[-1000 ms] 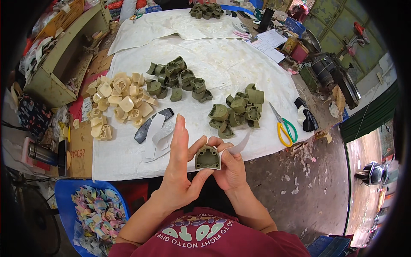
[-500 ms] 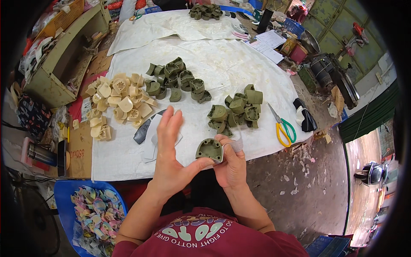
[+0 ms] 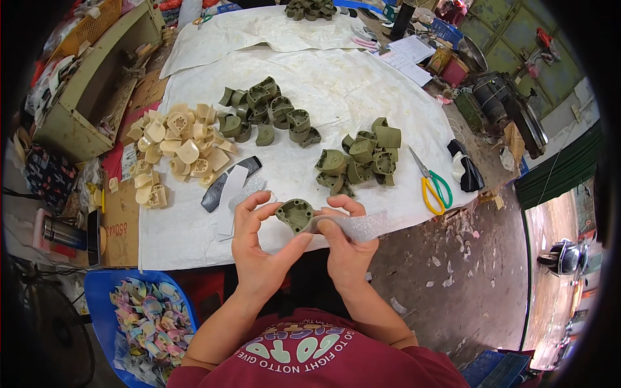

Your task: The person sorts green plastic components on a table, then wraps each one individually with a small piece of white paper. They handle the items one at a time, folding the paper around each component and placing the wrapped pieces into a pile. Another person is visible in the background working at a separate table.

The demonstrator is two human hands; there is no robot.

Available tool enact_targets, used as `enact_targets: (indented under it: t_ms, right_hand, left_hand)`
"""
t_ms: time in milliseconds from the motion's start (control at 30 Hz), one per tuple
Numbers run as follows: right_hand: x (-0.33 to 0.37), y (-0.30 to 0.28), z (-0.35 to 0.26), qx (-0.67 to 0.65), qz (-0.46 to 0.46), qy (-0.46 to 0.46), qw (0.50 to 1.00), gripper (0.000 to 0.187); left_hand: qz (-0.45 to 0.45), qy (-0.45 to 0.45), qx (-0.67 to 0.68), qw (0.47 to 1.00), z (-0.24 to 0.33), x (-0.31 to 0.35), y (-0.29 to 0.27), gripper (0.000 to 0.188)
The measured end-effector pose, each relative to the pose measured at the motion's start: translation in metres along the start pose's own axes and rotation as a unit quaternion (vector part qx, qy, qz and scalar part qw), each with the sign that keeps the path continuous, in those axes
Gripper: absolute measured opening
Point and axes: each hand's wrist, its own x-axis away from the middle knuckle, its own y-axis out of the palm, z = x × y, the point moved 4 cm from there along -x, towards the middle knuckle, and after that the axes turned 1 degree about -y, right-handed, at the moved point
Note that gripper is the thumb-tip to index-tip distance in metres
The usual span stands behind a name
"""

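Note:
An olive-green plastic shoe heel (image 3: 295,215), with a hollow face and small holes, is held between my hands above the table's near edge. My left hand (image 3: 262,242) grips its left side, fingers on the far edge and thumb along the near side. A silvery glitter strip (image 3: 369,226) lies against the heel's near side and sticks out to the right. My right hand (image 3: 346,255) pinches the strip onto the heel with its thumb. Beyond my left hand lie more strips: white (image 3: 232,187), glittery (image 3: 249,191) and black (image 3: 213,196).
Beige heels (image 3: 184,145) pile up on the left of the white sheet (image 3: 362,84); green heels lie in two groups (image 3: 262,110) (image 3: 362,155) farther in. Scissors (image 3: 430,184) with yellow and green handles rest at right. A blue basin (image 3: 97,304) of colourful pieces stands lower left.
The heel has turned and shifted slightly left. My left fingers have come down from raised onto it. More of the glitter strip now shows, stretching out to the right.

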Motion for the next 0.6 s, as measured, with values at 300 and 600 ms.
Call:
enact_targets:
  t_ms: [300, 600]
  right_hand:
    - [-0.017, -0.016, 0.002, -0.060, -0.065, 0.135, 0.987, 0.019]
    - [-0.016, -0.011, -0.001, -0.131, -0.099, 0.207, 0.964, 0.021]
  left_hand:
    - [-0.098, 0.039, 0.068, 0.992, -0.009, 0.002, -0.004, 0.056]
    - [-0.075, -0.006, 0.163, 0.984, -0.019, 0.000, 0.005, 0.065]
